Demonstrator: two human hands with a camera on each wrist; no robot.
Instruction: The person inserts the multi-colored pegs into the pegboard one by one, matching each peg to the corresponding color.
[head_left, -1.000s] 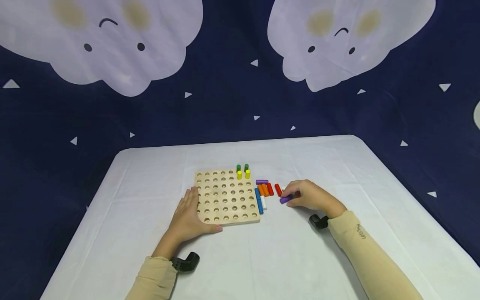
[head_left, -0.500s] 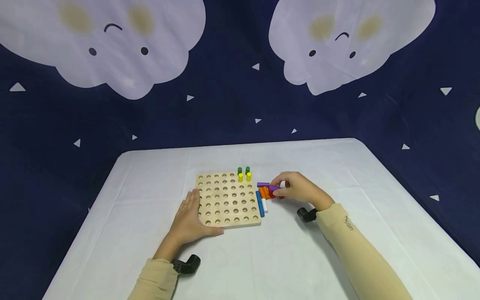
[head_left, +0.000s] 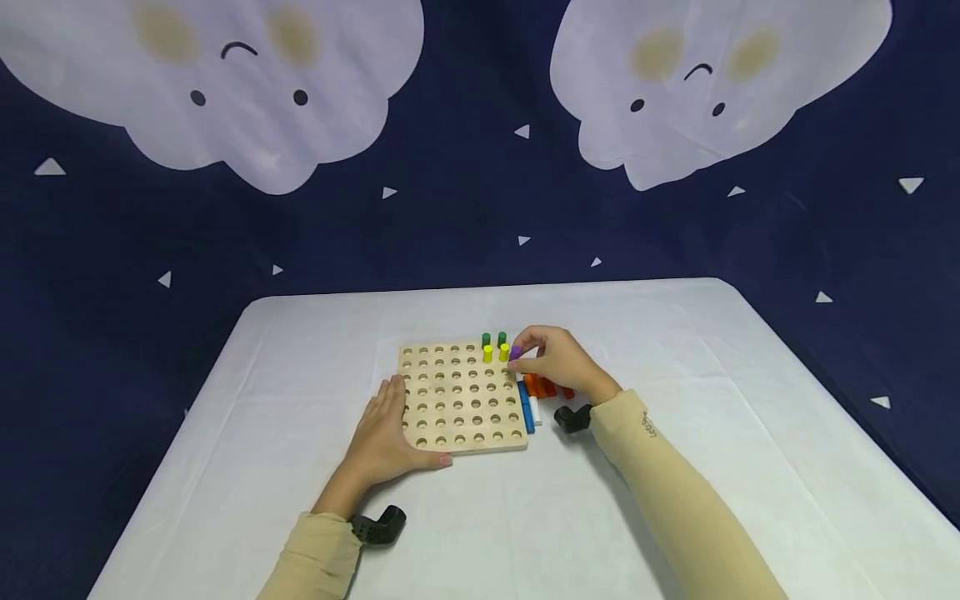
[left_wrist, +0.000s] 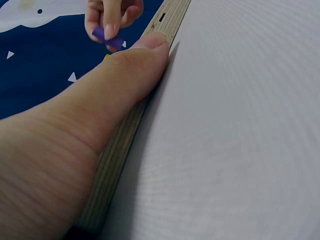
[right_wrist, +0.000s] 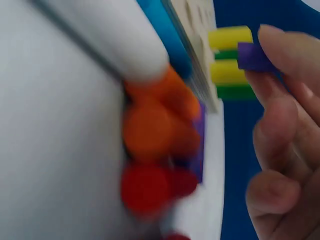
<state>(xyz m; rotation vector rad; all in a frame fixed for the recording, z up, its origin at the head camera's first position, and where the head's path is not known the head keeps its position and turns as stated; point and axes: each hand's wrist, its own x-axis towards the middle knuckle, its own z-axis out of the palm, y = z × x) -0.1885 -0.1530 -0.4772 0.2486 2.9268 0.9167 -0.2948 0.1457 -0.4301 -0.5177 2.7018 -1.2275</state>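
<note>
A square wooden pegboard (head_left: pixel 491 447) with rows of holes lies on the table. My left hand (head_left: pixel 381 439) rests at its near left corner, straight fingers along the left side and thumb along the front edge; the thumb (left_wrist: pixel 125 70) fills the left wrist view. Between thumb and fingertips, my right hand (head_left: pixel 562 358) pinches a purple peg (head_left: pixel 515 353) over the board's far right part, right beside two yellow pegs (head_left: pixel 487 355). Behind these stand two green pegs (head_left: pixel 502 338). In the right wrist view the purple peg (right_wrist: pixel 254 56) overlaps the upright pegs.
Loose pegs lie along the board's right side: blue pegs (head_left: pixel 526 408), a white peg (head_left: pixel 536 412), orange pegs (head_left: pixel 531 385) and red pegs (head_left: pixel 550 388). Another purple peg (right_wrist: pixel 198 150) lies behind them in the right wrist view. A dark cloth (head_left: pixel 450 242) with clouds hangs behind the white table (head_left: pixel 480 533).
My right hand has carried the purple peg leftward and away from me, from right of the loose pegs to the board's far right part. The left hand stays at the board.
</note>
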